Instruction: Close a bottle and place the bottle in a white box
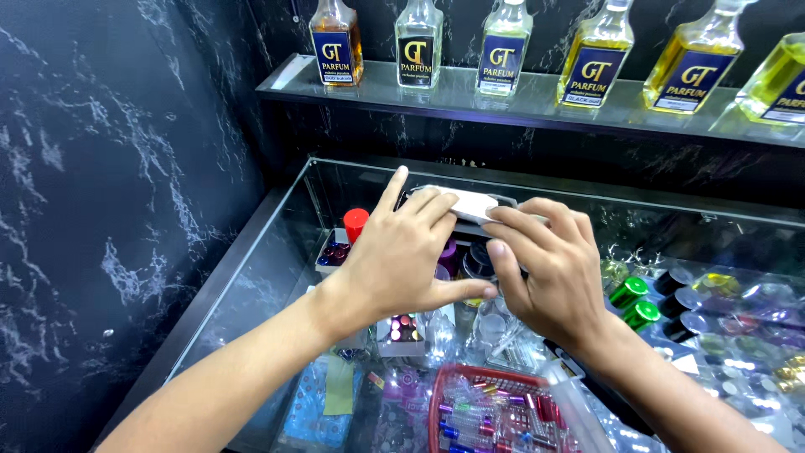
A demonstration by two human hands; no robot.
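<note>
While both hands rest on the glass worktop (pixel 251 277), left hand (pixel 394 260) and right hand (pixel 549 268) together grasp a white flat box (pixel 470 204).

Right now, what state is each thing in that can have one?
Left hand: fingers spread, resting on the white device.
Right hand: fingers curled on the device.
White device: held flat on the glass counter.
Shelf bottles: upright, capped.
Red basket: under the glass, full of small vials.

Both hands' fingers (pixel 423 205) grip a flat white-and-black device (pixel 470 204) over the glass counter (pixel 268 252).
</note>
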